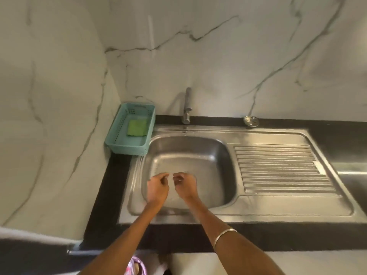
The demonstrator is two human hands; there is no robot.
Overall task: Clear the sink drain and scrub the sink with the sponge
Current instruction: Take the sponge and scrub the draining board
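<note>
A stainless steel sink (198, 147) is set into a black counter. Both of my hands reach down into its basin, close together over the middle of the bottom. My left hand (157, 187) has its fingers curled with the tips pinched. My right hand (184, 184) is curled the same way, a finger's width from the left. Whether either holds something small is too blurred to tell. The drain is hidden under my hands. A green sponge (137, 127) lies in a teal plastic basket (117, 135) at the sink's back left corner.
A steel tap (186, 108) stands behind the basin by the marble wall. A ribbed draining board (278, 167) lies to the right of the basin. A small round metal strainer (251, 121) rests on the black counter (111, 185) at the back.
</note>
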